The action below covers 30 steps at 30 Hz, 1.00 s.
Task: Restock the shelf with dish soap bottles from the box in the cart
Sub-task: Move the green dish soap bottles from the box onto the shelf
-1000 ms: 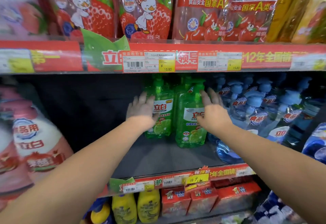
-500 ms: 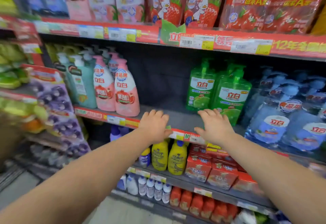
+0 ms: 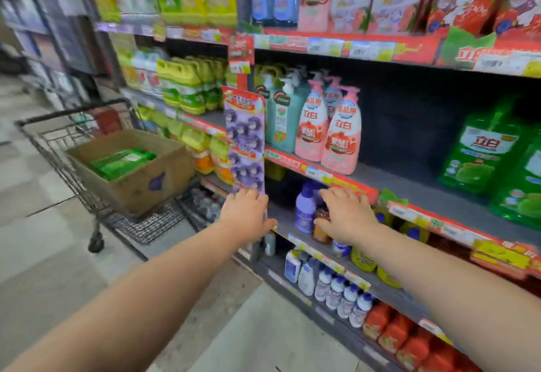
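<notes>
Landmark: the pink bottles [image 3: 339, 137], upright at the front edge of the shelf [image 3: 409, 187], mid-frame.
Left hand: your left hand [image 3: 247, 213] is below and left of the pink bottles, palm down, fingers straight and loose, gripping nothing. It overlaps the bottom end of the purple hanging strip [image 3: 246, 143]. You cannot tell from here whether it touches the strip.
Right hand: your right hand [image 3: 345, 215] is just below the pink bottles, in front of the red price rail, with fingers spread and relaxed. It holds nothing.
Hands together: apart from each other, at about the same height.
Box: the cardboard box [image 3: 137, 184] is well left of the pink bottles and lower. Its top is open and it sits inside the cart [image 3: 52, 143].
Soap bottles: green soap bottles [image 3: 120, 162] lie flat in the box. Their labels are too blurred to read.
Shelf stock: green bottles [image 3: 486, 160] stand well right of the pink bottles on the same shelf, with a dark stretch of shelf between the two groups.
Teal bottles: teal bottles [image 3: 285, 119] stand just left of the pink bottles on the same shelf.
</notes>
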{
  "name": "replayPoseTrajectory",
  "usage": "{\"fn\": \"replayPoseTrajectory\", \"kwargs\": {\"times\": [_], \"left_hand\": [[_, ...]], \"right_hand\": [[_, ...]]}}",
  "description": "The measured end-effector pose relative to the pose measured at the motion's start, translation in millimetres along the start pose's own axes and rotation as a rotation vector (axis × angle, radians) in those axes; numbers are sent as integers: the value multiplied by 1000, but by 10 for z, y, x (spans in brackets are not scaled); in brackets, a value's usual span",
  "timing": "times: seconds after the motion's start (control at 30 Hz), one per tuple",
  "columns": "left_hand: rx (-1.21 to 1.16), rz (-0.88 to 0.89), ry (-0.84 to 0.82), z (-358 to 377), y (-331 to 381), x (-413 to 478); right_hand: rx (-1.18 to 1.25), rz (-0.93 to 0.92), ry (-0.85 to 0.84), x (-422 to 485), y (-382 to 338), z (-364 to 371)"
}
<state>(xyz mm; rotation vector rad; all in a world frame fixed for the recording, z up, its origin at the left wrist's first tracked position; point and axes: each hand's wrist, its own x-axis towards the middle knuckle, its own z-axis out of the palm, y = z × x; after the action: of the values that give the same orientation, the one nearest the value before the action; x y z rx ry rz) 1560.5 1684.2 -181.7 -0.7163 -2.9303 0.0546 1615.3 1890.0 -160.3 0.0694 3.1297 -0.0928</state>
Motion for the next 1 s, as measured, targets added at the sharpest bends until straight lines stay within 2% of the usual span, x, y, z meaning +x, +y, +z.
{"fn": "replayPoseTrajectory", "kwargs": {"times": [0.5,0.77,1.0], "left_hand": [[46,-378,-78,145,-3671,-904],[-16,-463,-88,425,-4707,-954],[-48,-536,-140,679,-5568,-524]], "right_hand": [[38,-348,-51,1481,-3609,355],[2,-437,-122,2130,-4628,529],[-23,-519,-149,3114,-5334,778]]}}
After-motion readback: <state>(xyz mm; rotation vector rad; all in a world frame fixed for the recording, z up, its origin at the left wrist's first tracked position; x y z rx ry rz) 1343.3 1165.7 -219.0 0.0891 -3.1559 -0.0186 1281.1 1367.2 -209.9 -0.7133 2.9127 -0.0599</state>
